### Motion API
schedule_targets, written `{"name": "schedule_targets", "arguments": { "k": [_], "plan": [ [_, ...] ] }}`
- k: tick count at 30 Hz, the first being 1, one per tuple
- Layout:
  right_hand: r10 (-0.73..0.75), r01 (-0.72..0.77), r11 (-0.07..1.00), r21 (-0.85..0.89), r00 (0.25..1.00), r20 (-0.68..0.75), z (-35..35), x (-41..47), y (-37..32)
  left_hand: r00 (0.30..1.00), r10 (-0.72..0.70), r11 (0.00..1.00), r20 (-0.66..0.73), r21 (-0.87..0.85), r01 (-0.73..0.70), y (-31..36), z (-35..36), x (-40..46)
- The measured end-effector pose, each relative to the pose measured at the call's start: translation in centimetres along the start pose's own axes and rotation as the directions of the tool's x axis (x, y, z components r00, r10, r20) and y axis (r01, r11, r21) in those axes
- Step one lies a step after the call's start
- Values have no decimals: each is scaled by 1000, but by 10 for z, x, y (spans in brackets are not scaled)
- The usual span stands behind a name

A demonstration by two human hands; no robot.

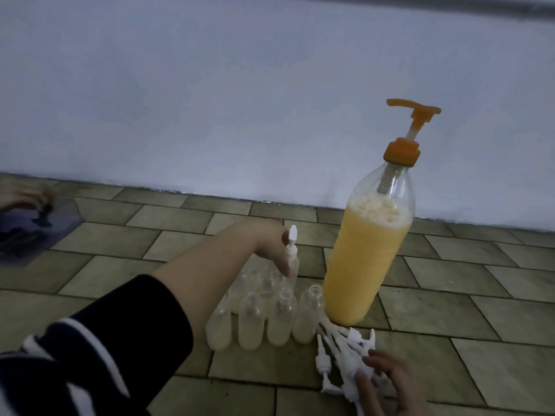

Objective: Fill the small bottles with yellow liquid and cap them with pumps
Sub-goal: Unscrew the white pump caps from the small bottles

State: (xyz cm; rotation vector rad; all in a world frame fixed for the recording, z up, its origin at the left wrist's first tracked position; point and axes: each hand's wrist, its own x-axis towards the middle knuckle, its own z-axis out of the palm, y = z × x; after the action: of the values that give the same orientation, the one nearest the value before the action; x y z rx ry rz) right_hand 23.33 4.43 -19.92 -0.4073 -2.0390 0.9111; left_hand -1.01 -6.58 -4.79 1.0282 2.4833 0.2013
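Our left hand [274, 250] grips a capped small bottle [290, 264], parking it far; our right hand [387, 382] fingers the white pumps [342, 352], grasp unclear.

Far hand [22, 195] blurred; tray [60, 232] edge-cropped

Left sleeve [99, 349] dark navy, perhaps black; white stripes; forearm bare.

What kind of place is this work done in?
Probably an informal home or small-workshop spot on the ground: small bottles and a large pump bottle stand directly on floor tiles beside a plain wall.
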Motion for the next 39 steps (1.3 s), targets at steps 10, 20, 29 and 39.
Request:
{"name": "schedule_targets", "arguments": {
  "k": [10,20,29,39],
  "plan": [
    [-20,23,998,51,997,-68,-9,14,-20,978,35,987,-206,-146,-67,-4,2,1],
    [-22,21,958,286,1000,2,-38,108,-149,808,-100,162,-581,-811,-562,1,-23,-51],
    [-4,-31,982,185,982,187,-9,174,-189,860,52,228,-507,-833,-505,24,0,-87],
    [43,-87,991,100,925,377,0,168,-176,864,146,243,-482,-829,-503,23,11,-92]
  ]
}}
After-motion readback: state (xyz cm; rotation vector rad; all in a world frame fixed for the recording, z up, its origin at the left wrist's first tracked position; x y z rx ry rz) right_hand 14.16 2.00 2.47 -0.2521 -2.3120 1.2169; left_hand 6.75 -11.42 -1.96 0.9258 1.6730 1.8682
